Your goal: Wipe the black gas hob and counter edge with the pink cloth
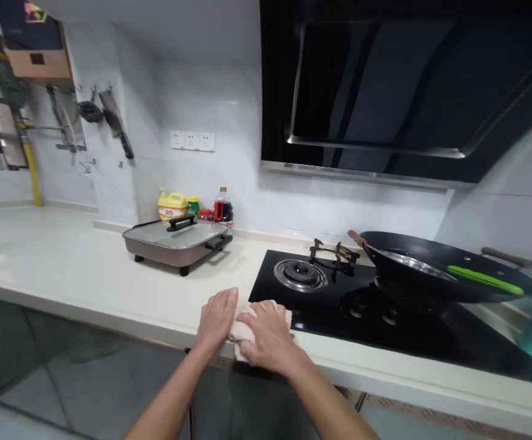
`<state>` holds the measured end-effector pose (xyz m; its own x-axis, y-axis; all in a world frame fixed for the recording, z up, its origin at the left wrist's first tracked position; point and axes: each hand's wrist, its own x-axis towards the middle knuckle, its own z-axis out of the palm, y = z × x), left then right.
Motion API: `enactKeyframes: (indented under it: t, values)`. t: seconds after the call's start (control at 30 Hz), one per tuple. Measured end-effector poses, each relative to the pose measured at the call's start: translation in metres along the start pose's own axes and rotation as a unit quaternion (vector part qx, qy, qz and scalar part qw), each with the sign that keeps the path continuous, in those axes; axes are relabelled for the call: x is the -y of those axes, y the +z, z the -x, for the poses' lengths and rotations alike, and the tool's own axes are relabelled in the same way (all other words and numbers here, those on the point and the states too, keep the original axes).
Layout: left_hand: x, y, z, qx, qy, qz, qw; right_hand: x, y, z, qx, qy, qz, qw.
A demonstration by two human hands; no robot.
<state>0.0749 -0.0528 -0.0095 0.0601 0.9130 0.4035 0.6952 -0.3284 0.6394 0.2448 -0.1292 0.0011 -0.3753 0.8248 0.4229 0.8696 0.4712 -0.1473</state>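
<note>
My right hand (pixel 269 333) is closed over a pale pink cloth (pixel 242 332), bunched up at the counter's front edge by the stove's near left corner. Part of the cloth hangs over the edge below my palm. On the cloth's left side, my left hand (pixel 217 318) presses against it with curled fingers, its fingertips partly hidden. Both hands are on the white countertop (pixel 165 299). Just to their right is the black glass gas stove (pixel 320 315), its left burner (pixel 300 274) bare of any pan support.
A lidded electric pan (pixel 178 241) stands behind my left hand, with bottles (pixel 223 209) behind it. A loose pan support (pixel 334 255) rests at the stove's back. The wok (pixel 430 269) holds a green-handled utensil (pixel 485 280). A range hood (pixel 375 91) hangs above; a cleaver (pixel 115 122) hangs left.
</note>
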Motion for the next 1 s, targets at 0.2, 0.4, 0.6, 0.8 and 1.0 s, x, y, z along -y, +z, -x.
enactKeyframes:
  t: [0.2, 0.4, 0.6, 0.8, 1.0]
  values:
    - [0.002, -0.006, -0.002, 0.014, 0.014, -0.044, 0.999, -0.029, -0.026, 0.056, -0.035, 0.009, -0.020, 0.999]
    - [-0.005, -0.008, 0.000, 0.041, 0.037, -0.097, 0.994, -0.144, -0.068, 0.179, -0.105, 0.145, 0.082, 0.980]
    - [-0.008, -0.008, 0.000, 0.057, 0.037, -0.125, 0.990, -0.254, -0.114, 0.297, -0.159, 0.329, 0.179, 0.914]
    - [-0.011, -0.006, 0.000, 0.056, 0.041, -0.137, 0.988, -0.234, -0.110, 0.280, -0.183, 0.395, 0.241, 0.867]
    - [-0.016, -0.005, -0.002, 0.056, 0.048, -0.179, 0.981, -0.093, -0.049, 0.160, -0.194, 0.237, 0.158, 0.939]
